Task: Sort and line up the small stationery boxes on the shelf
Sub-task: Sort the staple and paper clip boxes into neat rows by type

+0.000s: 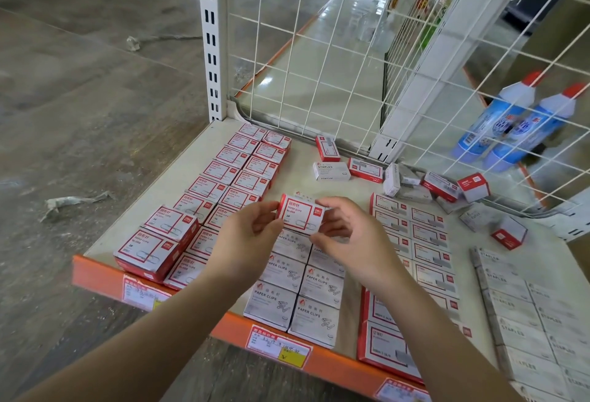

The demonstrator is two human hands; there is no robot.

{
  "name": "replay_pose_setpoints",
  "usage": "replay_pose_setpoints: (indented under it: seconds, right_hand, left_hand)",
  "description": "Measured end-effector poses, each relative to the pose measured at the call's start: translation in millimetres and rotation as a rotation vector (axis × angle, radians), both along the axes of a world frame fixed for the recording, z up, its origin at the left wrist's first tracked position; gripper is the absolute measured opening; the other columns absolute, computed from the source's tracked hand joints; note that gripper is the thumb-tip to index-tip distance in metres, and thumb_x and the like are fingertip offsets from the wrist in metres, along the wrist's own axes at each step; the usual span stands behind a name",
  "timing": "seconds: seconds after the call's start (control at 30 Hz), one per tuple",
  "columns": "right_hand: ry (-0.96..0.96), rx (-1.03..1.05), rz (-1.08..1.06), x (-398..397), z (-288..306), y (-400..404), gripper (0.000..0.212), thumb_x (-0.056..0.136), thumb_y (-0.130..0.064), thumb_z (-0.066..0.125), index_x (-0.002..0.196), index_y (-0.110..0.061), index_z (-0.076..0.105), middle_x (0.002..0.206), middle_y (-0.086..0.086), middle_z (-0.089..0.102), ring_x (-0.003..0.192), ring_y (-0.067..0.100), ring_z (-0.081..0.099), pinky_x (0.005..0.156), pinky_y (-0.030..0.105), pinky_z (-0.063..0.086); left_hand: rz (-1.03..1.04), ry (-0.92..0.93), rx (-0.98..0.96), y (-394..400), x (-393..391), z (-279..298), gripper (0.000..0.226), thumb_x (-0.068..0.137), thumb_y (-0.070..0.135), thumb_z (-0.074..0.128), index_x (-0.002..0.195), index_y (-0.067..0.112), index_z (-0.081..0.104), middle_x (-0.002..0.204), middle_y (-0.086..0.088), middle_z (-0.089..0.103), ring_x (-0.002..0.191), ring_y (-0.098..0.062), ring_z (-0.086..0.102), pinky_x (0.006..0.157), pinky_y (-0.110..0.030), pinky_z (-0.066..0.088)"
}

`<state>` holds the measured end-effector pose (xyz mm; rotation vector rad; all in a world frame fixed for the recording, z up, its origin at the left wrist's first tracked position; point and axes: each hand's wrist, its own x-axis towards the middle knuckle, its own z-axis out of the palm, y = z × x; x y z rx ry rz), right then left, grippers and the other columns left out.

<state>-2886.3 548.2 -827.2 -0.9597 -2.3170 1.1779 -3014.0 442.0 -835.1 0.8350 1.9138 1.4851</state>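
Both hands hold one red-and-white paper clip box (299, 212) above the middle of the shelf (344, 187). My left hand (245, 235) pinches its left end, and my right hand (348, 235) grips its right end. Two rows of matching red paper clip boxes (238, 175) run along the shelf's left side. White paper clip boxes (306, 290) lie in rows under my hands. Rows of red staple boxes (427, 248) and white staple boxes (523, 315) fill the right side. Several loose boxes (357, 168) lie scattered near the back wire grid.
A white wire grid (319, 50) backs the shelf, with a slotted upright post (210, 37) at the back left. Two blue bottles (510, 127) stand behind the grid at right. An orange front edge (223, 328) carries price labels (277, 345). Grey floor lies to the left.
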Motion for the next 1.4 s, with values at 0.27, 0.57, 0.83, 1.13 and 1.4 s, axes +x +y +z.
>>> replay_pose_setpoints:
  seconds: [0.27, 0.57, 0.83, 1.13, 1.4]
  right_hand:
    - [-0.070, 0.118, 0.019, 0, 5, -6, 0.041, 0.073, -0.022, 0.077, 0.106, -0.033, 0.056, 0.087, -0.026, 0.058, 0.085, -0.010, 0.055, 0.075, 0.004, 0.041]
    - [-0.085, 0.152, 0.026, -1, 12, -13, 0.032, 0.073, -0.029, 0.076, 0.092, -0.039, 0.052, 0.082, -0.026, 0.058, 0.083, -0.016, 0.053, 0.070, 0.002, 0.040]
    - [-0.092, 0.156, 0.042, -13, 20, -27, 0.029, 0.074, -0.035, 0.073, 0.097, -0.027, 0.057, 0.085, -0.017, 0.060, 0.081, -0.002, 0.056, 0.074, 0.020, 0.049]
    - [-0.172, 0.093, 0.144, -34, 6, -56, 0.024, 0.076, -0.042, 0.069, 0.090, -0.030, 0.054, 0.084, -0.020, 0.060, 0.080, -0.006, 0.055, 0.066, 0.018, 0.049]
    - [-0.190, 0.068, 0.242, -48, -6, -78, 0.024, 0.075, -0.053, 0.065, 0.085, -0.037, 0.049, 0.079, -0.027, 0.056, 0.085, -0.014, 0.049, 0.061, 0.011, 0.043]
  left_hand:
    - [-0.019, 0.083, -0.042, 0, -6, -2, 0.032, 0.093, 0.013, 0.051, 0.124, 0.012, 0.057, 0.091, 0.015, 0.059, 0.081, 0.010, 0.054, 0.060, 0.003, 0.041]
    - [-0.029, 0.149, -0.075, -6, -7, 10, 0.021, 0.093, 0.016, 0.052, 0.108, 0.020, 0.066, 0.073, 0.026, 0.056, 0.063, 0.024, 0.052, 0.054, 0.003, 0.038]
    - [-0.008, 0.488, -0.218, -23, -22, 27, 0.030, 0.095, 0.023, 0.047, 0.122, 0.023, 0.058, 0.119, 0.009, 0.059, 0.103, -0.005, 0.052, 0.077, -0.012, 0.038]
    - [-0.029, 0.800, -0.404, -85, -61, 15, 0.028, 0.087, 0.012, 0.056, 0.114, 0.015, 0.066, 0.117, -0.002, 0.064, 0.109, -0.025, 0.056, 0.089, -0.031, 0.042]
    - [-0.098, 0.893, -0.363, -115, -71, 0, 0.025, 0.084, 0.021, 0.053, 0.097, 0.013, 0.073, 0.097, -0.001, 0.069, 0.085, -0.026, 0.065, 0.072, -0.036, 0.052]
